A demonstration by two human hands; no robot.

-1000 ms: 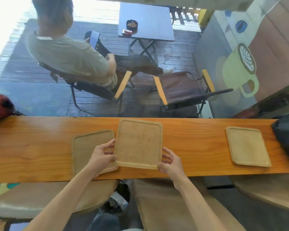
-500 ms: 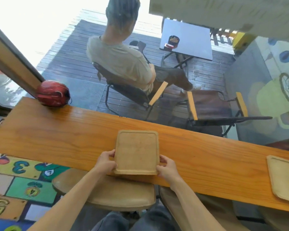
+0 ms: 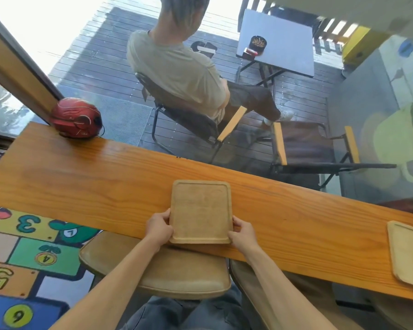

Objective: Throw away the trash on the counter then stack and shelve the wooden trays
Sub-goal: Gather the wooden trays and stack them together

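Observation:
A pale wooden tray (image 3: 200, 210) lies on the long orange-brown counter (image 3: 93, 184), at its near edge. It covers the second tray beneath it, so only one outline shows. My left hand (image 3: 158, 228) grips the tray's left near corner. My right hand (image 3: 242, 233) grips its right near corner. Another wooden tray (image 3: 409, 253) lies flat at the counter's right end, partly cut off by the frame.
A red helmet (image 3: 76, 117) sits at the counter's far left by the window. Two tan stools (image 3: 157, 275) stand under the near edge. Beyond the glass a person sits on a folding chair (image 3: 188, 120), next to an empty chair and a small table.
The raised tray came down left onto the second tray, so the two now lie as one stack. My view swung left: the helmet entered and the right tray slid to the edge.

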